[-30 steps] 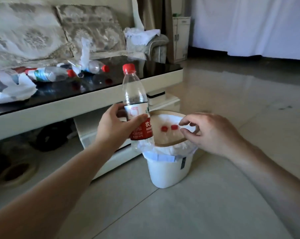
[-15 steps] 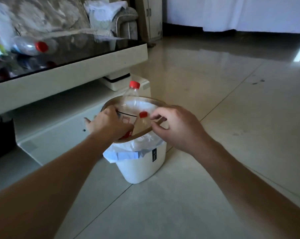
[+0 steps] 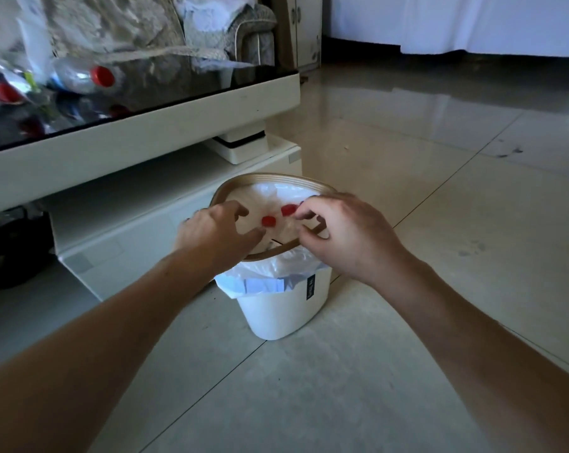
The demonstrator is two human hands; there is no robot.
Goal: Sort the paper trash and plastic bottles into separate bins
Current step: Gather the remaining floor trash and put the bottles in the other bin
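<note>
A white bin (image 3: 276, 312) with a gold-brown rim (image 3: 270, 178) and a white bag liner stands on the floor in front of me. Inside it lie clear plastic bottles with red caps (image 3: 268, 220). My left hand (image 3: 218, 233) hovers over the near left of the opening, fingers apart and holding nothing. My right hand (image 3: 345, 233) is at the near right of the rim, with fingers above and thumb below it. More red-capped bottles (image 3: 80, 76) and white paper scraps (image 3: 35, 50) lie on the dark glass table top (image 3: 178, 80).
The low white table (image 3: 146, 132) with its lower shelf stands just left of and behind the bin. A sofa with crumpled white paper (image 3: 208, 14) is behind the table. A dark object (image 3: 12, 250) sits under the table. Tiled floor extends to the right.
My left hand carried the upright bottle down into the bin and let it go. My right hand moved onto the bin's rim. The view tilted down and closer.
</note>
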